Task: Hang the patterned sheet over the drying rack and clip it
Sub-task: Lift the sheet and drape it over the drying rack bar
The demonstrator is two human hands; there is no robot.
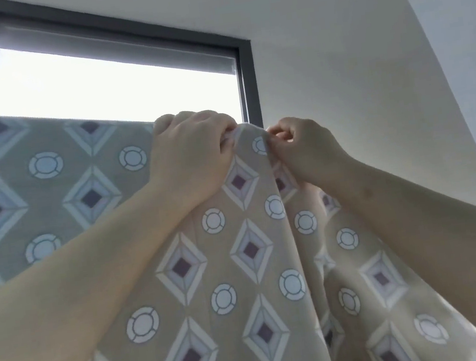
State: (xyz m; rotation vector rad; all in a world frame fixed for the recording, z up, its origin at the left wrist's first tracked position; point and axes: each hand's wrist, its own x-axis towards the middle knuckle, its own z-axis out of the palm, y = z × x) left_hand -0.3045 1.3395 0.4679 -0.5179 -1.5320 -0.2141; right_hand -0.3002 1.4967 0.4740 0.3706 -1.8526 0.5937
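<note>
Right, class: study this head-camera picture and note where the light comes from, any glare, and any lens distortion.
Head view: backlit by the window, which is blown out to white glare; the patterned sheet glows warm on the picture's right where light passes through and is greyer on its left; the wall edge bows, a wide-angle effect.

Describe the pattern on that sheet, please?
The patterned sheet is beige, printed with purple-centred diamonds and pale ringed circles; the head view shows it.
</note>
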